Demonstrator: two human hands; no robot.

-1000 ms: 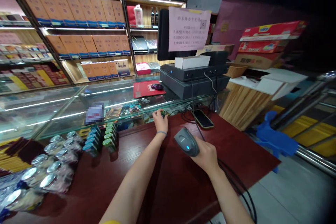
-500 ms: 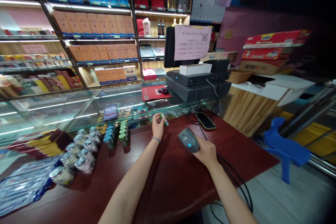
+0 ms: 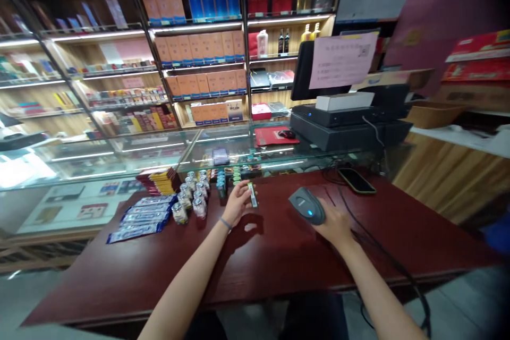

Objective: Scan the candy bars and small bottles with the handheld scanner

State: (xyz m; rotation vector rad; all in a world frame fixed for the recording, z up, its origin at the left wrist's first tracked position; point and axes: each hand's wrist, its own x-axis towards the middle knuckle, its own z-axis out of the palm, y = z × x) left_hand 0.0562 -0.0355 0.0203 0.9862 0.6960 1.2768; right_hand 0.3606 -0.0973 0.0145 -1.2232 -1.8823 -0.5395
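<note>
My left hand is closed on a small green-and-white packet, held above the table with a side that looks like a barcode label showing. A blue band circles that wrist. In my right hand is a dark grey barcode scanner, its blue light on and its head tilted toward the packet, some distance apart from it. The scanner's cable trails over the dark red table. Just beyond my left hand stand rows of green-lidded tubs and blue-lidded tubs.
Clear jars, blue sachets and a stack of yellow-and-maroon packs sit at the left. Far right lies a phone. Behind are a glass showcase, a cash drawer and a monitor with a pink sheet.
The view has turned left and shows more of the table. My left hand has come nearer with the packet, which now shows its label side. The scanner stays in my right hand.
</note>
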